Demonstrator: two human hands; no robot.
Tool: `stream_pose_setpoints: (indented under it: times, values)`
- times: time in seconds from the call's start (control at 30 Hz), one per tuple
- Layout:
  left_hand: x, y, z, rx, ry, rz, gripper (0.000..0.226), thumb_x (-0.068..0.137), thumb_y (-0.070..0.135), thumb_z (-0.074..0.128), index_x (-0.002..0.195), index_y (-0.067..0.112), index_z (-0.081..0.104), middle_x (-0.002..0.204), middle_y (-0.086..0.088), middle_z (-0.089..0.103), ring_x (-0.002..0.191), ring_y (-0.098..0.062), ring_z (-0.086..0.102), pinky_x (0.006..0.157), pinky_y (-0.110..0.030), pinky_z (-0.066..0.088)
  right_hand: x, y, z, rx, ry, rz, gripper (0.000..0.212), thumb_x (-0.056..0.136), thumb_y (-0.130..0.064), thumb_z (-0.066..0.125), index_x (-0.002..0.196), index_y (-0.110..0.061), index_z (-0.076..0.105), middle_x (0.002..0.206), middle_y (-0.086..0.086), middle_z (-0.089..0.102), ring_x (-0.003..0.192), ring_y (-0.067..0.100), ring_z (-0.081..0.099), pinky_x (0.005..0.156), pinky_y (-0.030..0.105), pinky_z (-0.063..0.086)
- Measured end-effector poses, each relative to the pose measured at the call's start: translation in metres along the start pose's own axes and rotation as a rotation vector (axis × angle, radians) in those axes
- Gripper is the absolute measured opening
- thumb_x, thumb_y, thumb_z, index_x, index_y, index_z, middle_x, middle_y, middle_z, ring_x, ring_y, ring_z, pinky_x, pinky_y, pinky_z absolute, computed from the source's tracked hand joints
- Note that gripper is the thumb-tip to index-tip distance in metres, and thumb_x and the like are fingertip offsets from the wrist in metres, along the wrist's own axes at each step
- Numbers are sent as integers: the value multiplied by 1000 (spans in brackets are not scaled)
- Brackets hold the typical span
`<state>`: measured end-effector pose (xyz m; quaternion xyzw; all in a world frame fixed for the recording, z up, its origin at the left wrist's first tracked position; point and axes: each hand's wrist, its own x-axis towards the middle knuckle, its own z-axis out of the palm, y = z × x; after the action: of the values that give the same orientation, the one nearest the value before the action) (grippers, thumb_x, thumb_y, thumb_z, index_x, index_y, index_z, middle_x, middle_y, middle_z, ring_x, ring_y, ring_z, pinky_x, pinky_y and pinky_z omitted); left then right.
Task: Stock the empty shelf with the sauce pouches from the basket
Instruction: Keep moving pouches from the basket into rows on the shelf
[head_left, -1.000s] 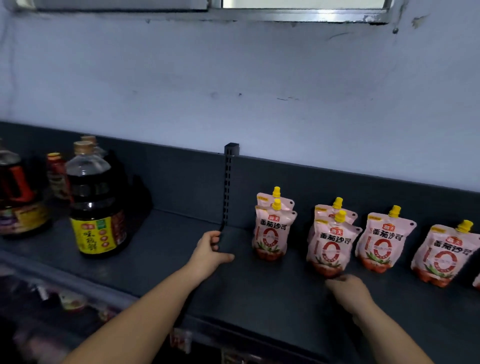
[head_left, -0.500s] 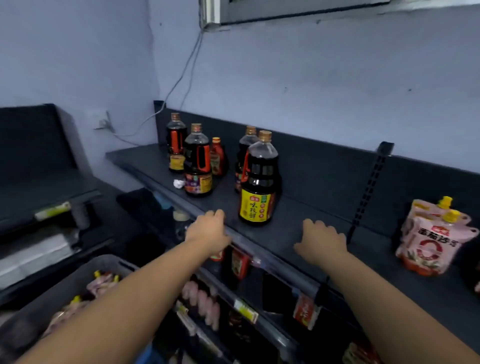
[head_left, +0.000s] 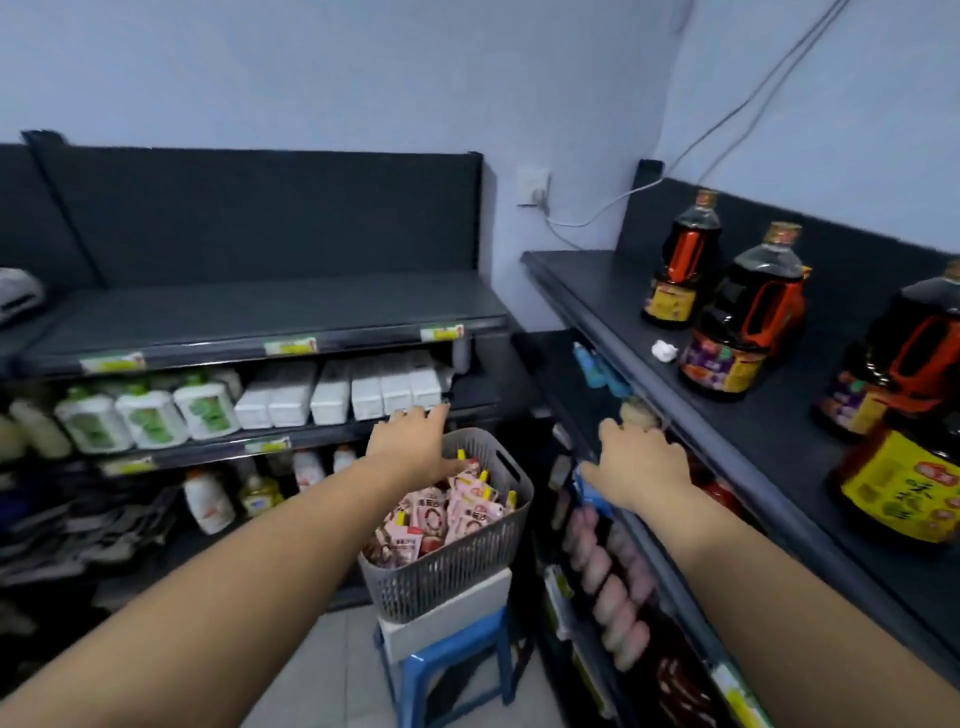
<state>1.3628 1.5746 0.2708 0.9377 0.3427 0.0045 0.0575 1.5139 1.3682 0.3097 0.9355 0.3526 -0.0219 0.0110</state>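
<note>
Pouches (head_left: 441, 519) at frame centre: we've turned from the shelf (head_left: 769, 426) back to the basket (head_left: 457, 571); left hand (head_left: 410, 441) and right hand (head_left: 641, 465) both spread, empty

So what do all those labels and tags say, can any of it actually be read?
Nothing reads clearly.
Yellow label on the nearest dark bottle: large characters, too blurred to quote.
Sauce pouches in the basket: pink printing, too small.
Shelf-edge price tags: blurred.
Other bottles' labels: illegible.
</note>
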Motion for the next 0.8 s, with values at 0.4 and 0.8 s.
stream_pose_setpoints:
  times: [0.4,0.8]
  values:
    - [51,-65,95,-58,-187,-411,79,81,62,64,138,16,35,134,-13,52,123,-35,50,93,-46,45,156,-73,101,1,-194,-344,55,93,-55,48,133,-18,45,134,7,53,122,31,49,95,46,42]
    - [81,-58,203,-359,-353,-644,68,86,37,67,141,16,34,132,-13,52,117,-31,55,94,-40,47,225,-80,222,-14,-501,-508,54,94,-36,58,139,-13,41,139,13,49,123,33,51,99,38,47]
